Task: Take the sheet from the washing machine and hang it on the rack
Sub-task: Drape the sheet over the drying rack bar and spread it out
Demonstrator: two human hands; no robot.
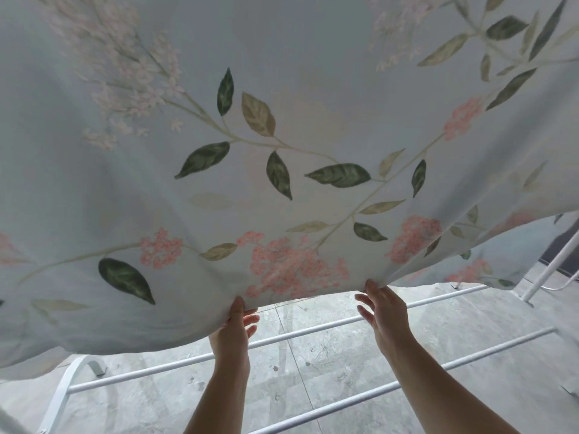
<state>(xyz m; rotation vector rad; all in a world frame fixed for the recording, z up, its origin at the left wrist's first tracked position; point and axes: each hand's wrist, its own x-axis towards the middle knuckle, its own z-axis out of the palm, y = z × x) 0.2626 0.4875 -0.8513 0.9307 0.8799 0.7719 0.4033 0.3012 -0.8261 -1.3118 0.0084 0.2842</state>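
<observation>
A pale blue sheet [282,136] printed with green leaves and pink flowers fills most of the view, spread out and raised above the white drying rack [313,332]. My left hand [233,328] pinches the sheet's near edge between thumb and fingers. My right hand [382,311] is a little to the right; its thumb tip touches the same edge while the other fingers spread out below the cloth. Both forearms reach up from the bottom of the view. The far part of the rack is hidden behind the sheet.
Several white horizontal bars [407,374] of the rack run across below my hands. A curved white rack leg [62,393] stands at the lower left and a slanted white leg [551,264] at the right. Grey marbled floor tiles [313,355] lie underneath.
</observation>
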